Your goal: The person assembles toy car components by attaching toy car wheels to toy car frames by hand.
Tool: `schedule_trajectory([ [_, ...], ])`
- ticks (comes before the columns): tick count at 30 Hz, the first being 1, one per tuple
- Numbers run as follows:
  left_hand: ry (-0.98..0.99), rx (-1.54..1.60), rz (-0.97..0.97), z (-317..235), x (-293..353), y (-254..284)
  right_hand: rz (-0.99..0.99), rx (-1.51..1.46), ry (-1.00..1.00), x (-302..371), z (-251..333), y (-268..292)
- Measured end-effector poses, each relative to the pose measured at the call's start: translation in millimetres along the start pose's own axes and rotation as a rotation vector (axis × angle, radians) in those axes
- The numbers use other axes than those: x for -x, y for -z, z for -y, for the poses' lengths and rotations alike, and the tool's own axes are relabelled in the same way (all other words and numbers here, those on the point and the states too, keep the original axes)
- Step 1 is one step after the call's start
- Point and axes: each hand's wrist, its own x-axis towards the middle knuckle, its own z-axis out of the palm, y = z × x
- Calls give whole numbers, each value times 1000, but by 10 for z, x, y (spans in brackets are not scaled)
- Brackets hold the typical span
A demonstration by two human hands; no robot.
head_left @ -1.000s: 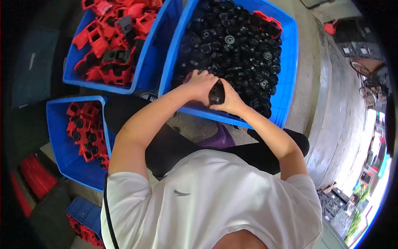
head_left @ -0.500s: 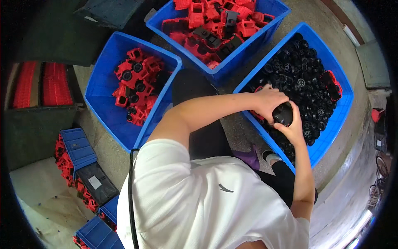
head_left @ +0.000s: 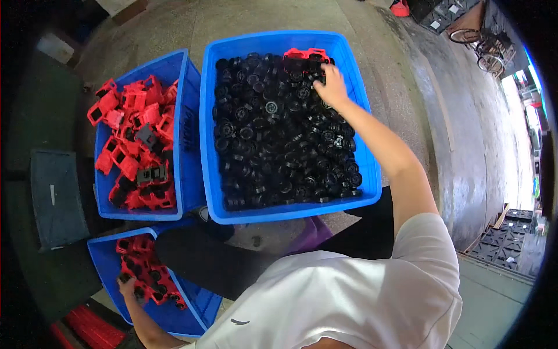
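My right hand (head_left: 332, 88) is over the far right of a blue bin (head_left: 290, 214) of black toy wheels (head_left: 273, 131). Its thumb and fingers are spread, the fingertips close to a red toy vehicle body (head_left: 302, 56) lying on the wheels; whether they touch it I cannot tell. Low on the left, my left hand (head_left: 126, 287) reaches into a smaller blue bin (head_left: 200, 299). There it is beside red toy vehicles (head_left: 148, 270), some with black wheels fitted. Its fingers are partly hidden against them, and any hold is too unclear to make out.
Left of the wheels, another blue bin (head_left: 181, 136) is heaped with red vehicle bodies (head_left: 135, 131) and a few dark grey parts. A grey-green crate (head_left: 58, 198) stands farther left. My dark-clothed leg (head_left: 215, 262) extends between the bins. Bicycles (head_left: 485, 49) stand far off at the upper right.
The view has swung toward the right. Both hands were together over the wheels around a dark rounded object; they have parted, the left to the vehicle bin, the right toward the red body.
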Motion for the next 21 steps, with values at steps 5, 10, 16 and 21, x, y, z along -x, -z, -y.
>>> schedule_trajectory([
  [5, -90, -170, -212, -1497, 214, -361, 203, 213, -308, -711, -362, 92],
  [10, -800, 454, -481, -3639, 740, 540, 232, 262, -204, -551, -408, -249],
  [16, -1265, 626, -80, -5526, 2075, 818, 180, 249, -24, -28, -476, -63],
  [21, -1362, 740, 319, -5956, 2782, 224, 737, -661, -426, 797, 204, 390],
])
